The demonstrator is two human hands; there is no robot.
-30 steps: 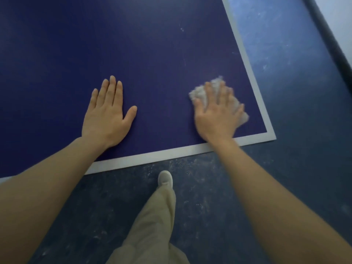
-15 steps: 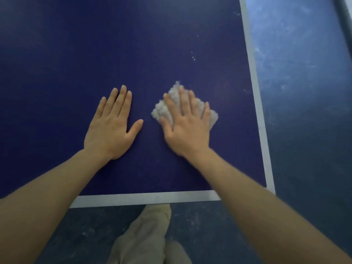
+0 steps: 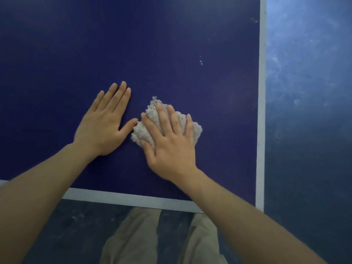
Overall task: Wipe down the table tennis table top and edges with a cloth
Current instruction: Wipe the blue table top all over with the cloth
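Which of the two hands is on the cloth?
The right hand: its straight, spread fingers press the pale cloth flat. The left hand lies bare on the blue table top beside it.

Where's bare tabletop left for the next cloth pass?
Bare: the blue top beyond both hands, and between the cloth and right white line. Crowded: left hand beside right hand on the cloth.
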